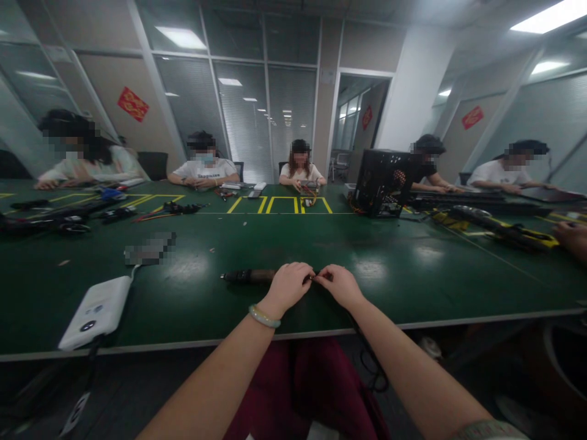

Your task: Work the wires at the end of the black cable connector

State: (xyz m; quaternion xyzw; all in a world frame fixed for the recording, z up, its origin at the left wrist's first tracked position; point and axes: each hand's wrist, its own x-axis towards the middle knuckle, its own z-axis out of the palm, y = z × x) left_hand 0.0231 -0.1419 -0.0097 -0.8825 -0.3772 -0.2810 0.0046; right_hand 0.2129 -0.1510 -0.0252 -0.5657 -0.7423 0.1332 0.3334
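My left hand (290, 283) and my right hand (340, 284) meet over the green table (413, 275), close to its near edge. Both have their fingers curled and pinched together on a small dark piece between them, too small to name. A dark cylindrical tool (247, 276) lies on the table and runs left from under my left hand. A black cable (369, 360) hangs from below my right hand over the table's edge. A pale bead bracelet (263, 316) sits on my left wrist.
A white device (98, 310) with a cord lies at the near left. A black open computer case (383, 182) stands at the far right of centre. Cables and tools are scattered at the far left and right. Several people sit around the table's far side.
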